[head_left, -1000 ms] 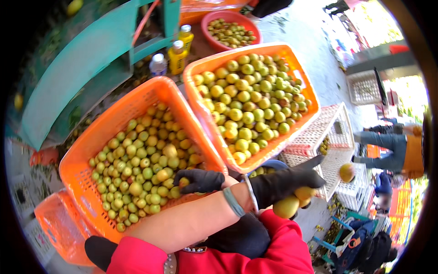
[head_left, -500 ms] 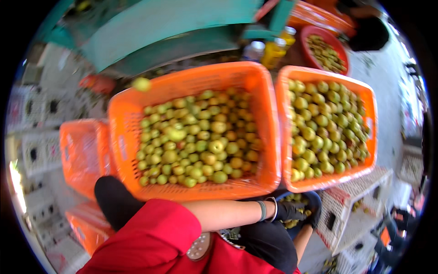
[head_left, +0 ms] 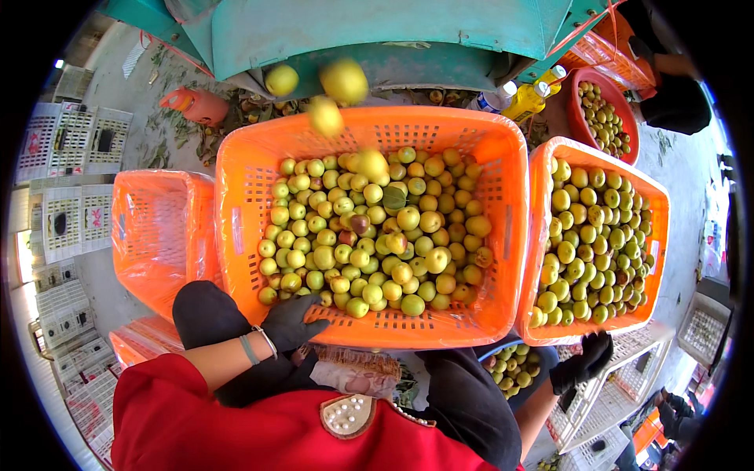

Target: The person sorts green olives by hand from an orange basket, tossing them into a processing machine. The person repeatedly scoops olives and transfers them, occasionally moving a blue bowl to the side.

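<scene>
Teal metal housing [head_left: 393, 31] spans the far side. In front of it sits the centre orange perforated basket [head_left: 393, 336] — long axis left-right, square across the person's lap. Second orange basket [head_left: 660, 235], film-lined, stands just right of it, long axis pointing away from the person. Dark blue bucket [head_left: 543, 357] with fruit in it is tucked below the gap between the two.

Key relation: the fruit bed lies ahead and right of the left hand [head_left: 292, 322], ahead-left of the right hand [head_left: 583, 363]. Left is nearer — at the near-left rim, black glove open, fingertips just beside the fruit. Right is outside, just right of the bucket; no fruit visible in it, can't tell if it's closed.

Round yellow-green fruit [head_left: 408, 218] covers the centre basket's floor; blurred airborne fruit [head_left: 326, 116] shows over its far-left side. Smallest: one green leaf [head_left: 393, 198] mid-bed.
</scene>
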Action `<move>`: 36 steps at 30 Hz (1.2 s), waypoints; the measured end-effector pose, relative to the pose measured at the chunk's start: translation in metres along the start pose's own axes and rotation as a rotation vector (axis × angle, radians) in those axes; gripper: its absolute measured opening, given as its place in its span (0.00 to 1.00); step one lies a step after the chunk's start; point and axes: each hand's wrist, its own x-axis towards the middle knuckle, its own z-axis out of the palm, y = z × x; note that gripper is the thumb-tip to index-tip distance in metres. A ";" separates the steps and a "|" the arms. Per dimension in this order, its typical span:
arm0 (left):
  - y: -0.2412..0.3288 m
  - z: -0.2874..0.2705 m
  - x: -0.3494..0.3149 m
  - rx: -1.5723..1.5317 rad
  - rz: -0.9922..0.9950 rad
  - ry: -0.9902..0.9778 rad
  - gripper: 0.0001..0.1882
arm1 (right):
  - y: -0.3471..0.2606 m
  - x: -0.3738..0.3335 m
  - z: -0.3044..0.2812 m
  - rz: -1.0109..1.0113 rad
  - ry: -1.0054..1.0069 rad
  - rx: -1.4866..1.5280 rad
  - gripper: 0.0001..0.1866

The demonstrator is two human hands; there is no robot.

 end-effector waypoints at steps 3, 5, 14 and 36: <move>0.005 0.000 0.025 -0.001 -0.021 -0.188 0.34 | -0.061 -0.037 0.071 0.082 -1.033 -0.232 0.19; 0.007 0.004 0.034 0.024 -0.025 -0.220 0.41 | -0.065 -0.070 0.113 -0.007 -1.532 -0.477 0.31; 0.005 0.071 0.080 -0.662 -0.123 0.195 0.48 | 0.005 -0.175 0.170 -0.572 -1.563 -0.510 0.58; -0.029 -0.057 0.090 -0.949 -0.072 0.389 0.21 | -0.045 -0.115 0.231 -0.590 -1.650 -0.557 0.15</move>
